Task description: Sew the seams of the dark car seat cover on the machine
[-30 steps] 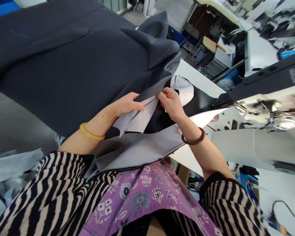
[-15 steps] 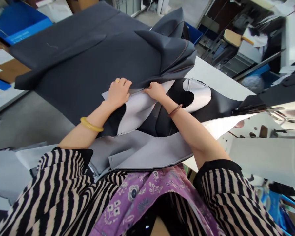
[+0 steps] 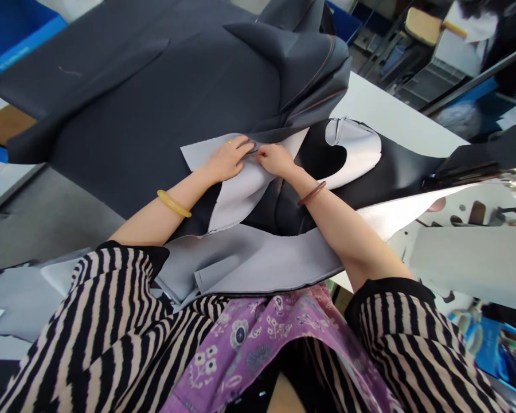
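Observation:
Dark, leather-like sewn material [image 3: 163,103] spreads out in front of me, its light grey backing [image 3: 241,198] turned up in the middle. On that backing lies my left hand [image 3: 229,158], fingers stretched flat towards the seam. Just to its right, my right hand [image 3: 276,159] is closed, thumb and bent fingers pinching the backing's edge at the seam. The fingertips of both hands almost meet there. A curved light grey flap [image 3: 363,152] shows right of my hands, on black material. Nearer my body rests another grey-backed panel [image 3: 279,264].
A white tabletop [image 3: 395,115] carries the material, with part of a machine [image 3: 468,175] at the right edge. Blue bins [image 3: 21,34] and a cardboard box [image 3: 12,123] stand at the left. More grey pieces [image 3: 21,298] lie at the lower left.
My left hand has slid right, closer to the right hand, and its fingers now lie flatter. More grey backing shows left of it. The camera view has shifted slightly.

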Demonstrator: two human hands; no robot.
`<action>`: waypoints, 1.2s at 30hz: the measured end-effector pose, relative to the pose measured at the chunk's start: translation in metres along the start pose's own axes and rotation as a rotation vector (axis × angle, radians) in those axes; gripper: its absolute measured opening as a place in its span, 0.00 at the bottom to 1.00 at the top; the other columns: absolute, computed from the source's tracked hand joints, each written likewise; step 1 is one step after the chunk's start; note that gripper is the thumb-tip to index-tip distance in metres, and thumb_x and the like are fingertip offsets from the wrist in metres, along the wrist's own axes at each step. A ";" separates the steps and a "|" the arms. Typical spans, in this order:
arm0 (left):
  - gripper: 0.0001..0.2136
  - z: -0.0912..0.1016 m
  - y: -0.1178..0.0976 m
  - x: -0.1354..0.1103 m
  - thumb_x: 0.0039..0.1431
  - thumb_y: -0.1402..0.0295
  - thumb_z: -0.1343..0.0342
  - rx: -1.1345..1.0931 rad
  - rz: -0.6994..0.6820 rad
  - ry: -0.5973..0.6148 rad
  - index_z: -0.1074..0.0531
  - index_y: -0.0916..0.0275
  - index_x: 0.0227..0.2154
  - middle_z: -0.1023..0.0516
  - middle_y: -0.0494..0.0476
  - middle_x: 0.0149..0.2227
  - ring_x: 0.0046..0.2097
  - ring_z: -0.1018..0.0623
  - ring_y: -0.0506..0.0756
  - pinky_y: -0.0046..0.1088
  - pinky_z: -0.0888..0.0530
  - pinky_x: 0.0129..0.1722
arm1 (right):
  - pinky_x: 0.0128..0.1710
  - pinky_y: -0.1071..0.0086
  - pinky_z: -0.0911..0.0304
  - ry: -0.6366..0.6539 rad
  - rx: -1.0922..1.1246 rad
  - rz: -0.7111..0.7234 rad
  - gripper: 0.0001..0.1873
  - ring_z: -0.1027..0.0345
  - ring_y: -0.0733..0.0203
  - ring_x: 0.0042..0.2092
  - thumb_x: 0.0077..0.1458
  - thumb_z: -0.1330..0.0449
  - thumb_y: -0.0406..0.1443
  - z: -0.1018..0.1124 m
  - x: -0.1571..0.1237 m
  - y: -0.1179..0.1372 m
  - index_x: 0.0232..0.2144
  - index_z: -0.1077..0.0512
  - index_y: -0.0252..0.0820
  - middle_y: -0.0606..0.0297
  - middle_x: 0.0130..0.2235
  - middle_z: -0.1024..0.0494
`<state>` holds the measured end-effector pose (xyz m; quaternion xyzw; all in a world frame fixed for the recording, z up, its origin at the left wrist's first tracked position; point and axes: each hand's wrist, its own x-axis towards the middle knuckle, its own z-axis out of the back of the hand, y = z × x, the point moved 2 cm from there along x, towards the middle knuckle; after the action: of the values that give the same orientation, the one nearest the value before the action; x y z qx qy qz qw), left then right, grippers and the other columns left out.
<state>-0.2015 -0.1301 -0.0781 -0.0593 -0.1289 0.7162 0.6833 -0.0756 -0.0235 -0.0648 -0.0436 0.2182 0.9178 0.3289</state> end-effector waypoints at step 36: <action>0.17 0.062 0.021 0.066 0.58 0.59 0.46 -0.281 0.207 -0.148 0.42 0.59 0.18 0.38 0.50 0.21 0.31 0.34 0.53 0.30 0.34 0.36 | 0.50 0.61 0.39 -0.388 0.138 0.118 0.11 0.35 0.53 0.49 0.64 0.46 0.42 0.060 -0.031 0.018 0.36 0.31 0.41 0.58 0.44 0.28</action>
<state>-0.2414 -0.0714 -0.0183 -0.1143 -0.2705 0.7600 0.5798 -0.0591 -0.0282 0.0027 0.1695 0.2155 0.9095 0.3126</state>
